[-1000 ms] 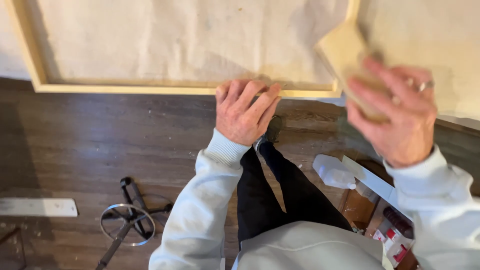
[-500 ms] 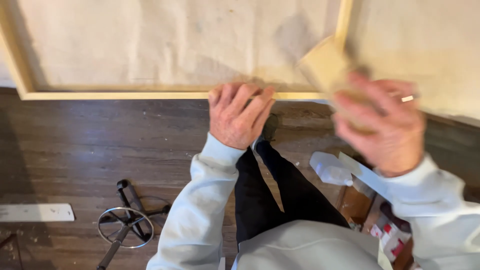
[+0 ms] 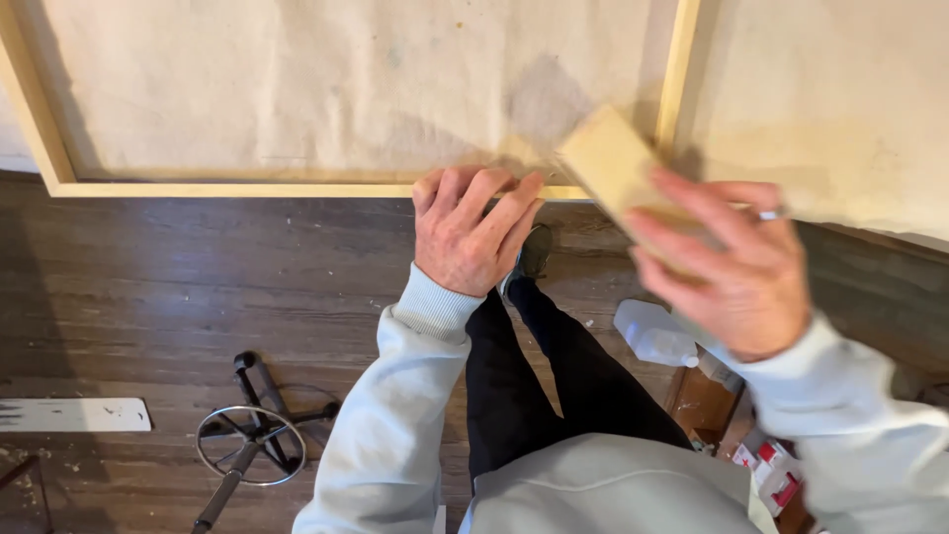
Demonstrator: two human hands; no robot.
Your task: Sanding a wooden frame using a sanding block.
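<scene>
My left hand (image 3: pixel 473 229) lies palm down on the lower rail of a pale wooden frame (image 3: pixel 227 188), fingers spread over its edge. My right hand (image 3: pixel 730 265) grips a tan rectangular sanding block (image 3: pixel 611 163), blurred by motion, held against the frame near its lower right corner. The frame's upright rail (image 3: pixel 676 69) runs just above the block. Off-white canvas (image 3: pixel 326 79) fills the frame.
Dark wood floor lies below the frame. A stool base with a metal foot ring (image 3: pixel 247 445) stands at lower left, beside a white board strip (image 3: pixel 74 415). A white plastic bottle (image 3: pixel 654 334) and red-and-white boxes (image 3: pixel 776 473) sit at lower right near my legs.
My right hand has carried the sanding block leftward and down along the frame toward my left hand. The left hand has stayed pressed on the lower rail.
</scene>
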